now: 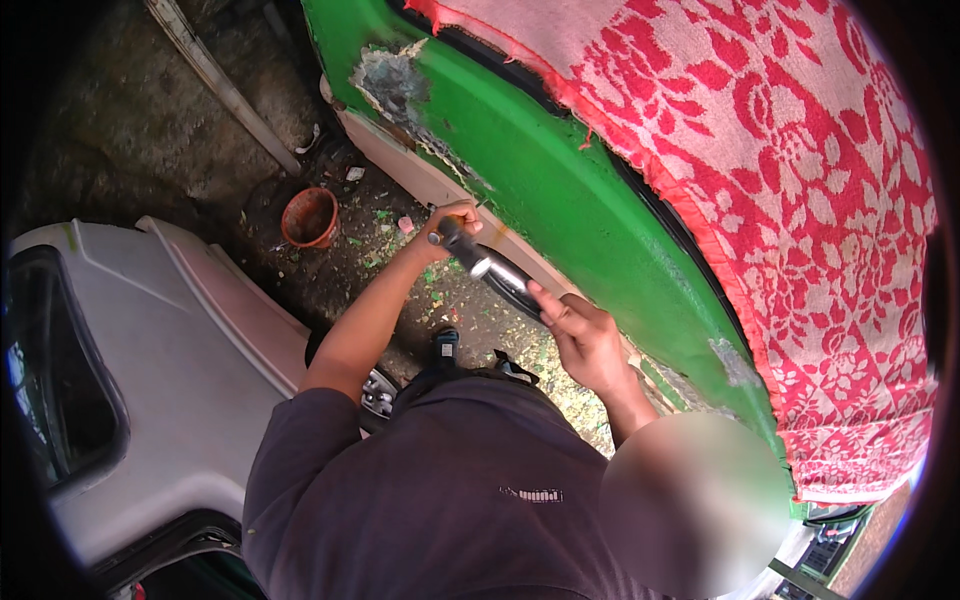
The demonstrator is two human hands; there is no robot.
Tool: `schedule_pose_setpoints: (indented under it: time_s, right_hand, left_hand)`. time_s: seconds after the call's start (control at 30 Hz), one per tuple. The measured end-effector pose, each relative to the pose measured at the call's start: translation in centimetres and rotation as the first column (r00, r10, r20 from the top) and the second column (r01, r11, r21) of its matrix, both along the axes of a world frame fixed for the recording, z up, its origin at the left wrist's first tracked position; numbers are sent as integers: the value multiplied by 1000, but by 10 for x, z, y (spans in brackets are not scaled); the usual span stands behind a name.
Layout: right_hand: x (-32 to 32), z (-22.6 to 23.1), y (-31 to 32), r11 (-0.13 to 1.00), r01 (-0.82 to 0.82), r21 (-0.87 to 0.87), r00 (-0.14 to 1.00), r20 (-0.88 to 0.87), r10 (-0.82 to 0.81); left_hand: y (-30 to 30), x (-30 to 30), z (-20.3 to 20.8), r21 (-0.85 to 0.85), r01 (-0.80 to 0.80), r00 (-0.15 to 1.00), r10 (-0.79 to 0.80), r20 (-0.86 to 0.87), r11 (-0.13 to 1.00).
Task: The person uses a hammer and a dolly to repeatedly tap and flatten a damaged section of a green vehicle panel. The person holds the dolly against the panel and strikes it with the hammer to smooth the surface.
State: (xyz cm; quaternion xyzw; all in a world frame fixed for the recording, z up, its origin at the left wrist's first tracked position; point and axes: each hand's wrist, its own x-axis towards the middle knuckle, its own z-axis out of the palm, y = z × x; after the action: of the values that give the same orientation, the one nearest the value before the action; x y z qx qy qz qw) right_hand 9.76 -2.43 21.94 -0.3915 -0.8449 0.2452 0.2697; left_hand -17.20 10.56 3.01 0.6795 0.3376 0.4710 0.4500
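Slanting alongside the green vehicle panel (560,190), the chrome-and-black hand tool (502,275) ran from the right hand (590,340), which grasped its near end, forward-left to the left hand (458,220), curled at its far end, exact hold impossible to tell.

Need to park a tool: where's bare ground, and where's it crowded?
Mostly bare: ground left of the pale post, beyond the grey vehicle. Crowded: flake-strewn strip between grey vehicle and green panel, with reddish pot and shoe, under left hand, right hand and silver-and-black handheld tool.
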Motion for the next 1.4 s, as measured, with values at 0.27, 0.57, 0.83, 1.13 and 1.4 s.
schedule_pose_setpoints:
  time_s: [0.27, 0.57, 0.83, 1.13, 1.4]
  right_hand:
    - [-25, -9, 12, 979, -110, 173, 949, 311, 52]
    - [-20, -12, 7, 965, -151, 216, 964, 248, 96]
    - [-28, -6, 11, 974, -134, 180, 965, 248, 87]
    - [-21, -6, 16, 960, -170, 220, 969, 214, 123]
    - [-25, -5, 14, 978, -141, 156, 957, 274, 95]
  left_hand:
    - [1, 4, 4, 3, -38, 999, 37, 37, 999]
    - [-4, 4, -2, -38, -30, 999, 32, 41, 999]
    - [0, 7, 19, -26, -47, 999, 47, -5, 999]
    - [1, 5, 15, -96, -28, 999, 24, -43, 995]
    - [5, 2, 10, -101, -9, 1000, 6, -26, 995]
